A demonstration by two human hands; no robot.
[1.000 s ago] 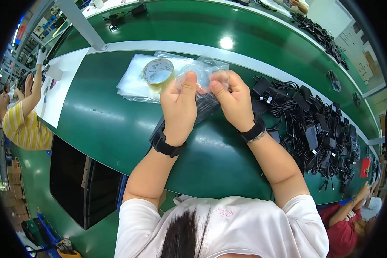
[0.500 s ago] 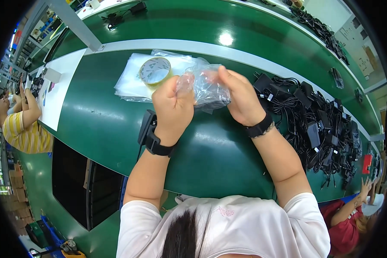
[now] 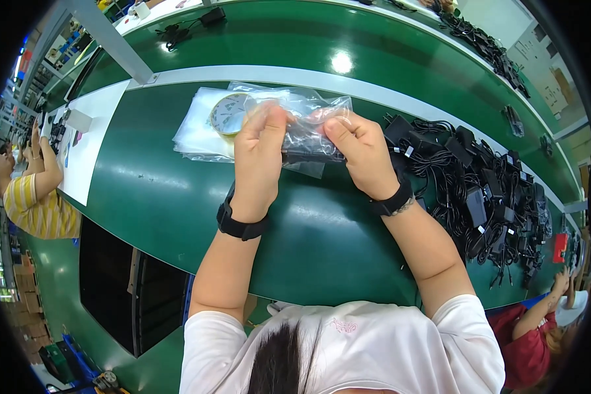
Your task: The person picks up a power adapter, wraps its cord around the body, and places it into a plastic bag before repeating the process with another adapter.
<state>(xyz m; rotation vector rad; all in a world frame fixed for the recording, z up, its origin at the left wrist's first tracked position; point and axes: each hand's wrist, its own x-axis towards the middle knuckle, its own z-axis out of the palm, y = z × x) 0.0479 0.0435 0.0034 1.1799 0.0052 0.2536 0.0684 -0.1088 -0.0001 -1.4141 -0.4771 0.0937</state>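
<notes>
Clear bag (image 3: 308,134) is between your left grip (image 3: 259,154) and right grip (image 3: 364,151), toward the far edge of the desk (image 3: 322,243). Both pinch film at opposite sides, probably to spread it around the black contents (image 3: 314,156).

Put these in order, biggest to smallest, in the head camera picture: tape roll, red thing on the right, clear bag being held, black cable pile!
1. Black cable pile
2. Clear bag, held up closer
3. Tape roll, partly hidden
4. Red thing, farther away, so its real size is unsure
</notes>
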